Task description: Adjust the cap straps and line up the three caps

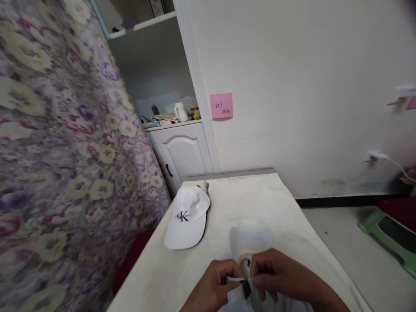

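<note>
My left hand [214, 281] and my right hand [279, 273] meet at the bottom of the view, both pinched on the back strap and small dark buckle of a white cap [248, 242] whose brim points away from me. That cap rests on the white table [253, 195]. A second white cap [188, 216] with a dark two-letter logo lies untouched to the left, near the table's far left corner.
A flowered curtain [58, 143] hangs along the left side. Behind the table stand a white cupboard [182, 151] with a jug and small items on top, and a wall with a pink sticky note [221, 105]. A green stool [390, 238] sits on the floor at right.
</note>
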`<act>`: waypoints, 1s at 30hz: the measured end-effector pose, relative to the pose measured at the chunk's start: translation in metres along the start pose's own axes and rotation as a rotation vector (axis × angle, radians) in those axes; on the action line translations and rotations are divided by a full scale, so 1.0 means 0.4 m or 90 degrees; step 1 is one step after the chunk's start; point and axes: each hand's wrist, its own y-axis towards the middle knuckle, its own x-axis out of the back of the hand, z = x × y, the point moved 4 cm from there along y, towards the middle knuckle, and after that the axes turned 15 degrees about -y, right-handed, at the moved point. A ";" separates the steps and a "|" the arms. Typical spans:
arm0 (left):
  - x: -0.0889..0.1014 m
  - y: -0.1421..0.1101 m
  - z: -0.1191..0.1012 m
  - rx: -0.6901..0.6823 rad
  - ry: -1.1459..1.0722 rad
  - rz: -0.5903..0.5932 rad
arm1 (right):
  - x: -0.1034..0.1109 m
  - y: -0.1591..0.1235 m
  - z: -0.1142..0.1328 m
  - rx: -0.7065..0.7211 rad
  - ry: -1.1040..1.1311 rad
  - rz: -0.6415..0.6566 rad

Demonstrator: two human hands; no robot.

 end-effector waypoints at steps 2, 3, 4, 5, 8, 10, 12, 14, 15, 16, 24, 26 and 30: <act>-0.002 0.001 0.002 -0.003 -0.003 0.000 | -0.005 0.004 0.002 0.002 -0.001 0.002; -0.003 0.002 0.003 -0.003 -0.005 -0.002 | -0.008 0.006 0.003 0.003 0.001 0.003; -0.004 0.002 0.003 -0.002 -0.009 -0.003 | -0.011 0.008 0.004 0.003 0.003 0.001; -0.006 0.002 0.003 -0.002 -0.014 -0.003 | -0.013 0.009 0.004 0.003 0.004 -0.001; -0.012 0.002 0.000 0.003 -0.027 -0.001 | -0.016 0.011 0.001 0.000 0.007 -0.007; -0.014 0.001 -0.002 0.001 -0.025 0.003 | -0.017 0.010 -0.001 -0.004 0.010 -0.007; -0.014 0.001 -0.003 0.000 -0.014 0.006 | -0.018 0.009 -0.003 -0.009 0.013 -0.003; -0.012 0.002 -0.002 0.001 0.000 0.004 | -0.018 0.008 -0.002 -0.014 0.016 0.001; -0.010 0.003 -0.002 0.002 0.005 0.000 | -0.018 0.008 -0.001 -0.016 0.014 -0.001; -0.009 0.004 -0.001 0.004 0.008 -0.004 | -0.018 0.006 0.000 -0.018 0.011 -0.004; -0.013 0.003 -0.003 -0.001 0.045 -0.039 | -0.016 -0.003 0.009 -0.056 -0.027 -0.056; -0.013 0.004 0.000 0.001 0.040 -0.044 | -0.016 -0.001 0.007 -0.058 -0.018 -0.062; -0.007 0.005 0.003 -0.003 0.061 -0.040 | -0.013 0.003 0.001 -0.061 -0.007 -0.055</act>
